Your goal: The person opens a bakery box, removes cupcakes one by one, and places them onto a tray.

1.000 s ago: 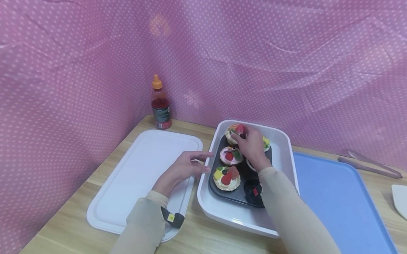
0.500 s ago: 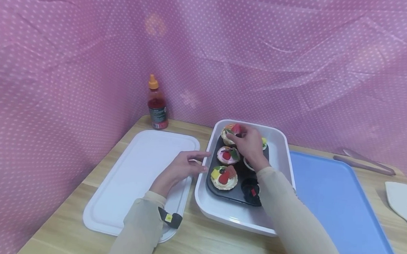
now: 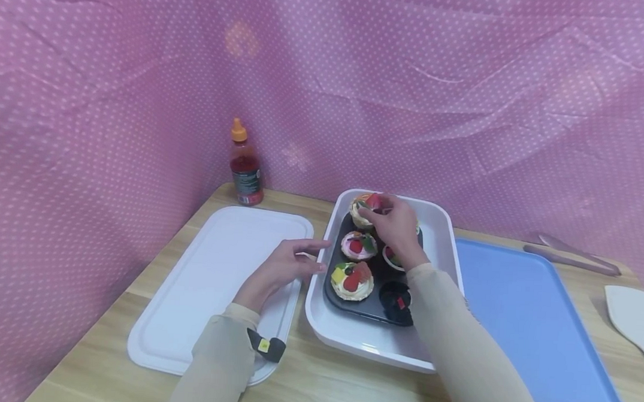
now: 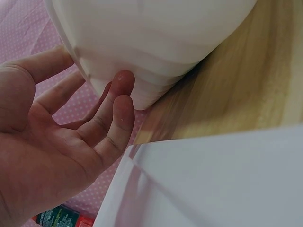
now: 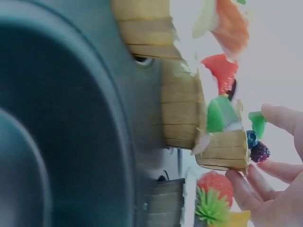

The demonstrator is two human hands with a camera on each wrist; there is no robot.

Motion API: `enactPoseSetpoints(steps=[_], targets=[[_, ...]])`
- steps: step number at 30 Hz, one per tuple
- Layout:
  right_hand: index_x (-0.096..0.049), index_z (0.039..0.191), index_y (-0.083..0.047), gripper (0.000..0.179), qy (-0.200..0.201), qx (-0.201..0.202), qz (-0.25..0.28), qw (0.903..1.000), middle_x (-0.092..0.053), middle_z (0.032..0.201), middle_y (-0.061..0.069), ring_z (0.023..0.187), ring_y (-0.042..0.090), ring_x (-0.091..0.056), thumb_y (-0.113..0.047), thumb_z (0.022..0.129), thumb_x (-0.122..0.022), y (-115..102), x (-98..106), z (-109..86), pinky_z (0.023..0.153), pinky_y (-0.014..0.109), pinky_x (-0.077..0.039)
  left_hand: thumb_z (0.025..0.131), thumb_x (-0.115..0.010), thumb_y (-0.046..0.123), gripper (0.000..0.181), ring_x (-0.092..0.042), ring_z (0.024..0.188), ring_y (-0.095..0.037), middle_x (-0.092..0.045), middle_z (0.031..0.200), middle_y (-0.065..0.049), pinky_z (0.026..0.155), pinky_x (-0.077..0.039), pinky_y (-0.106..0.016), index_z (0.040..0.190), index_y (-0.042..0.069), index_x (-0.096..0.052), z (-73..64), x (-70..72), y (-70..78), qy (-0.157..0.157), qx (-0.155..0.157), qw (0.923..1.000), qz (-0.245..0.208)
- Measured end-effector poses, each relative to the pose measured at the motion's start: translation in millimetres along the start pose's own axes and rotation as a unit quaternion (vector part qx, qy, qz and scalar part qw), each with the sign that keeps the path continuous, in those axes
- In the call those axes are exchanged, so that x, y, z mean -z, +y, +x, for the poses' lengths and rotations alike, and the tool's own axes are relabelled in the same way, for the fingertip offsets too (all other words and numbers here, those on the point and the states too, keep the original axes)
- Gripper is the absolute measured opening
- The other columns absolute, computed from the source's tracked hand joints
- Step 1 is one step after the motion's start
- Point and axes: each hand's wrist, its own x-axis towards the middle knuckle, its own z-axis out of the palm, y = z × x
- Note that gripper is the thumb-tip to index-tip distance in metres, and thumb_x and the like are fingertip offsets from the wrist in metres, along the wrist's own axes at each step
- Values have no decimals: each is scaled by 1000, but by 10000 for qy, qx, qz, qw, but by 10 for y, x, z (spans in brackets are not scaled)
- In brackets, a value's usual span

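Head view: a person's right hand [image 3: 397, 225] pinches a pale-shelled, cream-filled tart [image 3: 360, 217] topped with fruit, thumb on its near side and fingers beyond, at the far left corner of a dark grey, round-cornered muffin tin [image 3: 368, 304]. That tin lies inside a deep white plastic tub [image 3: 343, 340] on a wood-grain table [image 3: 319, 381]. Just nearer sit a pink-cream tart [image 3: 358, 246] with a red berry and green leaf, then a white-cream tart [image 3: 352, 281] with strawberry and yellow cube. A dark-red-topped tart [image 3: 392, 258] shows partly beneath the right wrist. The left hand [image 3: 284, 265] reaches to the tub's left rim, fingers apart, above a flat white rectangular tray [image 3: 216, 280]. An orange-capped bottle [image 3: 246, 173] of red sauce stands behind; a blue rectangular tray [image 3: 521, 329] lies right of the tub.

Left wrist view: the left fingers are spread and loosely bent around the tub's rim and outer wall; whether every fingertip touches, I cannot tell.

Right wrist view: thumb and fingers surround the pinched tart's pleated shell, near its green leaf and dark berries; whether it is clear of its cup is uncertain.
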Motion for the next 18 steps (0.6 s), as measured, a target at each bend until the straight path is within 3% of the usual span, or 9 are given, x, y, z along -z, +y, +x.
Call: enactPoseSetpoints(steps=[9, 15, 18], targets=[[-63, 136, -7, 60, 73, -465, 152, 9988, -69, 124, 16, 112, 31, -64, -39, 87, -77, -1, 177, 63, 91, 43, -55, 84, -77, 6, 53, -69, 87, -14, -65, 131, -13, 70, -56, -28, 134, 18, -66, 12, 9, -35, -31, -83, 9999, -60], [-62, 137, -9, 59, 5, -537, 331, 9980, -69, 122, 14, 92, 23, -68, -39, 88, -76, -19, 296, 17, 67, 24, -56, 85, -78, 8, 53, -68, 89, -14, -64, 133, -13, 72, -56, -28, 135, 19, -65, -4, 14, -14, -23, -50, 10000, -28], [-59, 140, -12, 62, -96, -600, 362, 9975, -68, 123, 13, 86, 26, -72, -42, 89, -75, 9, 369, -31, 62, 23, -57, 85, -77, 8, 53, -68, 91, -15, -64, 133, -13, 74, -56, -28, 135, 18, -65, -9, 10, -5, -32, -57, 10000, -4]])
